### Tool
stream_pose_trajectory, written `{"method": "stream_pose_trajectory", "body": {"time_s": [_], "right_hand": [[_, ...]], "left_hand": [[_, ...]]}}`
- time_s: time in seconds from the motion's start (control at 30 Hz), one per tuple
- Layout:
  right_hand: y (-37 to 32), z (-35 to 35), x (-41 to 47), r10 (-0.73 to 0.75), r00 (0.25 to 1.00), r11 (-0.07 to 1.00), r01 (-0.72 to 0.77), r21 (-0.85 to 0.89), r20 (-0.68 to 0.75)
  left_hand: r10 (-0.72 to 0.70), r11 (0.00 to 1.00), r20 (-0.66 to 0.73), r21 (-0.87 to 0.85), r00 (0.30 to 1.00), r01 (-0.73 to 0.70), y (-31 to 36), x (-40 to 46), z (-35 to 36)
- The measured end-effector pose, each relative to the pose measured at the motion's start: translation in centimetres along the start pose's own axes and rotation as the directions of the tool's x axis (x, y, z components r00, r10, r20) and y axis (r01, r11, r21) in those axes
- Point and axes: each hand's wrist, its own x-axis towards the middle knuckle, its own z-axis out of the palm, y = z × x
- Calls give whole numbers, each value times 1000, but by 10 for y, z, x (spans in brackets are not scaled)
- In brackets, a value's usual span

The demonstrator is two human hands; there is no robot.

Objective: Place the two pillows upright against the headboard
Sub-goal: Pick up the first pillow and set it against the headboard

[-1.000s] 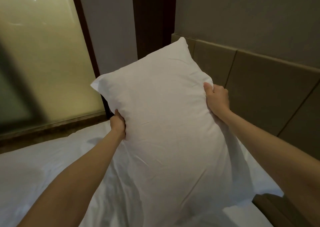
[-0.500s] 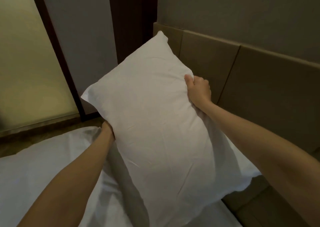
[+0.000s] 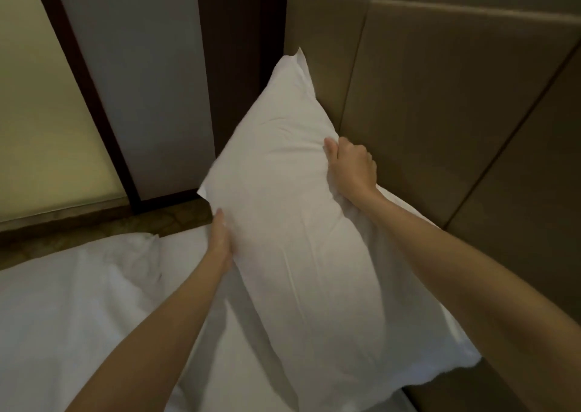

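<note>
A white pillow stands on its long edge, tilted, with its top corner touching the tan padded headboard. My left hand presses flat against the pillow's left edge. My right hand grips the pillow's right edge, between pillow and headboard. A strip of white fabric shows behind my right forearm, against the headboard; I cannot tell whether it belongs to a second pillow.
White bedding covers the mattress at the lower left. Beyond the bed's edge are a patterned floor strip, a grey wall panel with dark frames and a frosted pane.
The pillow has moved right and down toward the headboard, its top corner now against the panel. Both hands travelled with it, and the view turned to the right.
</note>
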Motion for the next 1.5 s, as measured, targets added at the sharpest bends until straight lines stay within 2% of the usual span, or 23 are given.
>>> {"method": "stream_pose_trajectory", "body": {"time_s": [0.1,0.17,0.23,0.33,0.4,0.47,0.57,0.67,0.73,0.8,0.87,0.93,1.03,1.1,1.17,1.23,1.3,1.33,1.37,1.4,1.43,1.47,1.5], "right_hand": [[19,57,-18,8,968,997,11,-76,250],[31,90,-43,-30,883,984,108,-140,469],[41,110,-67,-3,831,966,147,-215,557],[53,112,-79,151,830,949,31,-313,538],[61,104,-78,307,783,913,-83,-398,541],[66,96,-83,349,754,898,-98,-430,557],[61,86,-85,127,841,957,36,-289,525],[40,76,-59,-96,934,967,169,-190,343],[22,71,-39,-172,963,965,207,-161,205],[11,72,-30,-208,967,956,233,-178,145],[17,76,-36,-211,959,943,251,-218,190],[39,81,-48,-149,946,934,230,-273,287],[70,78,-67,127,890,946,23,-322,437],[78,72,-76,185,848,940,-6,-340,496],[79,64,-79,173,820,920,64,-388,545],[77,51,-80,164,826,875,131,-466,539],[78,38,-90,28,866,841,250,-480,500],[84,30,-102,-77,857,835,335,-437,510],[92,22,-115,-146,811,825,415,-382,566],[103,15,-128,-147,756,827,448,-341,637],[117,6,-142,-76,706,838,428,-338,704],[130,-1,-154,20,684,841,383,-382,729],[138,-4,-161,85,707,829,341,-444,702]], "left_hand": [[-58,920,117,392,991,7,-36,10,-7],[-193,816,214,577,958,36,-66,6,-12],[-206,725,262,688,943,-32,-90,1,-18],[-136,719,290,687,947,-107,-104,-4,-30],[-140,743,272,664,952,-81,-105,-4,-38],[-151,759,251,649,956,-51,-106,-11,-42],[-110,746,250,661,962,-86,-111,-27,-44],[-32,693,312,692,949,-204,-116,-37,-41],[7,649,350,711,937,-270,-112,-38,-33],[-1,629,358,727,934,-278,-106,-31,-26],[-88,583,383,768,920,-264,-106,-24,-23],[-199,509,396,823,896,-251,-112,-24,-24],[-264,453,384,859,884,-238,-122,-29,-30],[-223,507,356,837,907,-204,-120,-34,-32],[-157,587,289,796,944,-146,-115,-38,-31],[-87,612,255,777,963,-151,-109,-46,-27],[-26,619,235,767,972,-169,-104,-54,-23],[1,626,231,758,973,-181,-100,-59,-21],[28,631,230,751,973,-195,-97,-64,-19],[54,633,227,746,972,-209,-94,-68,-19],[71,631,221,746,973,-215,-90,-73,-18],[81,629,208,748,975,-212,-85,-79,-18],[91,629,189,750,978,-203,-82,-84,-19]]}}
